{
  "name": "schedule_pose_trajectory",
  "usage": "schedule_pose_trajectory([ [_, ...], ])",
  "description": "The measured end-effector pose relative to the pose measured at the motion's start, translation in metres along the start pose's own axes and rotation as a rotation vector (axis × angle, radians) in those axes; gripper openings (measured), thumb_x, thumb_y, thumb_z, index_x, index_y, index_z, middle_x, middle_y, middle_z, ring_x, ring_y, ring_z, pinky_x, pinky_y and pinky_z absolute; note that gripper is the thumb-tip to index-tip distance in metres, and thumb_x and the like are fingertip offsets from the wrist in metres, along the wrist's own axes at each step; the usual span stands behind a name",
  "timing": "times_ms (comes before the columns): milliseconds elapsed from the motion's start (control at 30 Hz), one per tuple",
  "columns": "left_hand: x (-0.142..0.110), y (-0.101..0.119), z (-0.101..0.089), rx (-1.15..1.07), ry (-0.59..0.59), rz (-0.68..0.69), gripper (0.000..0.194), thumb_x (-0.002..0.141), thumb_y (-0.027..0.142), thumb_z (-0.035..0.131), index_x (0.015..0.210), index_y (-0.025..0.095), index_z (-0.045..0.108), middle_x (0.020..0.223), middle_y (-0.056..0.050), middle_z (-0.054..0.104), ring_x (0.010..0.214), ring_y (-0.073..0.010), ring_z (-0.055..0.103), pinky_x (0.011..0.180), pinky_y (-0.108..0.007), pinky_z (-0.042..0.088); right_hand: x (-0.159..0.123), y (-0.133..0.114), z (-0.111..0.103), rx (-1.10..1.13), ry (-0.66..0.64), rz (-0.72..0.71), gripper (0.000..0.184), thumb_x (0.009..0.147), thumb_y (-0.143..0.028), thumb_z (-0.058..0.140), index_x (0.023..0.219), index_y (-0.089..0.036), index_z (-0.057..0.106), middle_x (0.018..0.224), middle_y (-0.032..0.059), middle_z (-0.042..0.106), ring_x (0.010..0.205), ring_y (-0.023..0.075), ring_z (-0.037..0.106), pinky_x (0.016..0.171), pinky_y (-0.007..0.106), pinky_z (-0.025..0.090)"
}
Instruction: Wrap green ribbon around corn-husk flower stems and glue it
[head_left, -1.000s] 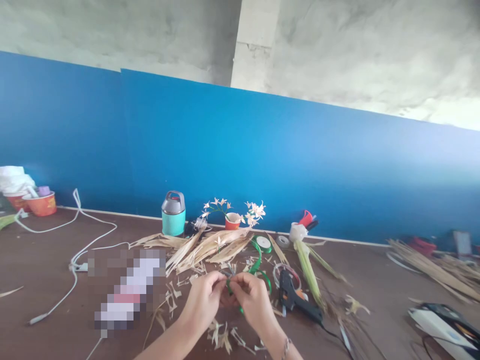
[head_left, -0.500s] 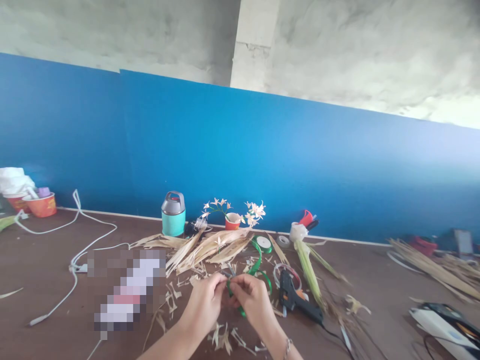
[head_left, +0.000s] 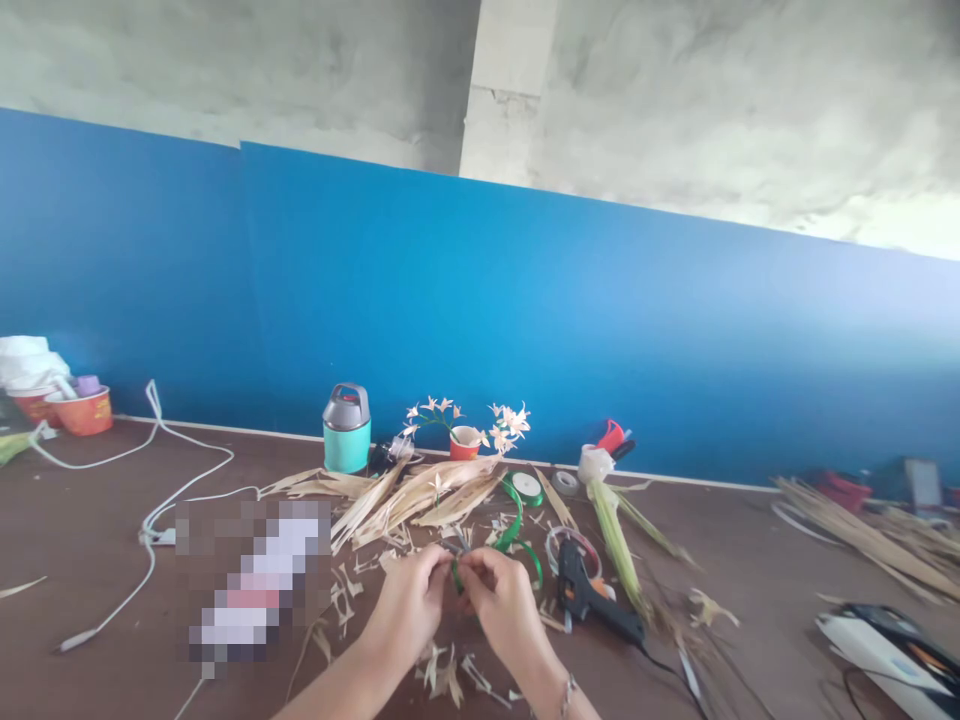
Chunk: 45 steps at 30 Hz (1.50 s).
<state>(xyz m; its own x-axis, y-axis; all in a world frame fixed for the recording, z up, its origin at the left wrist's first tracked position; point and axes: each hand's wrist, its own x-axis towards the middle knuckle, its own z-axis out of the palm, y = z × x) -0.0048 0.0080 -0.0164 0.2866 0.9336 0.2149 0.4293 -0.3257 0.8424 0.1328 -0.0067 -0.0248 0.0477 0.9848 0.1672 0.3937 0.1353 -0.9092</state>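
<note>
My left hand [head_left: 409, 595] and my right hand [head_left: 504, 592] meet above the middle of the table, each closed in a pinch. Between their fingertips is a piece of green ribbon [head_left: 457, 576]; whatever it may be wrapped on is hidden by the fingers. More green ribbon trails from behind my right hand toward a white-faced spool [head_left: 527, 487]. A greyish tool [head_left: 459, 545] shows just beyond the fingertips, too covered to make out. Cut scraps of dry husk [head_left: 448, 680] lie around both hands. A black glue gun [head_left: 596, 597] rests to the right of my right hand.
Dry corn husks [head_left: 431, 497] spread behind my hands. Pale flowers on green stems [head_left: 510, 425] stand with a red cup [head_left: 465, 447]. There are a teal flask [head_left: 347, 440], a green husk bundle [head_left: 619, 545], white cables [head_left: 187, 490] and a blurred-out object [head_left: 259, 590] at left.
Both hands stay nearly in place, still pinching. My right hand has turned slightly, and the green ribbon end below it has gone from sight.
</note>
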Motion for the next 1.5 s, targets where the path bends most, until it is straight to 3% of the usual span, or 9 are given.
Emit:
schedule_pose_trajectory([
  [133,-0.001,0.004,-0.001,-0.051,-0.040,-0.036,0.029,0.083,0.025,0.037,0.070,0.018,0.061,0.056,-0.003,0.062,0.052,-0.0166,0.061,0.049,-0.023,0.044,0.001,0.001,0.000,0.066,-0.013,0.039,0.017,0.077,-0.028,0.053,0.068,-0.015,0.061,0.052,0.0009,0.060,0.048,0.0168,0.060,0.045,0.021,0.044],
  [267,0.003,0.002,-0.003,-0.290,-0.169,-0.263,0.022,0.079,0.027,0.042,0.074,0.017,0.061,0.048,0.000,0.058,0.039,-0.0152,0.057,0.038,-0.023,0.043,0.001,0.000,-0.001,0.092,-0.027,0.049,0.016,0.075,-0.028,0.054,0.067,-0.015,0.060,0.053,0.0002,0.059,0.047,0.0159,0.060,0.044,0.020,0.043],
  [367,0.007,-0.001,-0.004,-0.353,-0.200,-0.350,0.018,0.074,0.028,0.047,0.074,0.016,0.061,0.045,0.002,0.057,0.035,-0.0134,0.053,0.034,-0.021,0.039,0.002,-0.001,-0.001,0.093,-0.048,0.055,0.015,0.074,-0.027,0.055,0.066,-0.015,0.059,0.053,-0.0005,0.059,0.047,0.0152,0.060,0.044,0.020,0.043],
  [800,0.008,0.006,-0.008,-0.384,-0.156,-0.406,0.024,0.065,0.038,0.059,0.069,0.015,0.059,0.039,0.006,0.052,0.035,-0.0118,0.050,0.033,-0.020,0.035,0.002,-0.001,-0.004,0.136,-0.065,0.094,0.018,0.072,-0.033,0.060,0.068,-0.015,0.060,0.050,-0.0008,0.060,0.046,0.0154,0.060,0.044,0.021,0.044],
  [1000,0.007,0.008,-0.007,-0.367,-0.185,-0.372,0.026,0.069,0.038,0.056,0.073,0.013,0.061,0.048,0.002,0.060,0.032,-0.0094,0.047,0.031,-0.019,0.032,0.004,0.002,-0.002,0.149,-0.039,0.074,0.019,0.071,-0.032,0.061,0.078,-0.015,0.065,0.060,0.0022,0.065,0.048,0.0155,0.059,0.046,0.023,0.046],
  [1167,0.006,0.005,-0.005,-0.335,-0.212,-0.330,0.027,0.073,0.035,0.050,0.077,0.013,0.066,0.050,0.001,0.061,0.030,-0.0083,0.043,0.028,-0.018,0.024,0.003,0.001,-0.003,0.079,0.028,0.005,0.020,0.074,-0.031,0.060,0.061,-0.015,0.065,0.052,0.0011,0.060,0.047,0.0139,0.055,0.044,0.021,0.042],
  [1367,0.007,0.006,-0.010,-0.322,-0.309,-0.299,0.022,0.070,0.026,0.050,0.067,0.014,0.069,0.035,0.006,0.048,0.030,-0.0083,0.039,0.034,-0.019,0.021,0.004,-0.003,-0.006,0.183,-0.038,0.087,0.027,0.070,-0.038,0.063,0.058,-0.014,0.063,0.046,0.0000,0.058,0.041,0.0117,0.052,0.041,0.020,0.039],
  [1500,0.006,0.016,-0.015,-0.262,-0.256,-0.366,0.019,0.066,0.026,0.054,0.059,0.014,0.067,0.038,0.005,0.050,0.032,-0.0068,0.036,0.036,-0.020,0.023,0.005,-0.004,-0.006,0.173,-0.047,0.099,0.031,0.069,-0.042,0.064,0.056,-0.014,0.062,0.046,-0.0004,0.058,0.040,0.0110,0.052,0.040,0.020,0.037],
])
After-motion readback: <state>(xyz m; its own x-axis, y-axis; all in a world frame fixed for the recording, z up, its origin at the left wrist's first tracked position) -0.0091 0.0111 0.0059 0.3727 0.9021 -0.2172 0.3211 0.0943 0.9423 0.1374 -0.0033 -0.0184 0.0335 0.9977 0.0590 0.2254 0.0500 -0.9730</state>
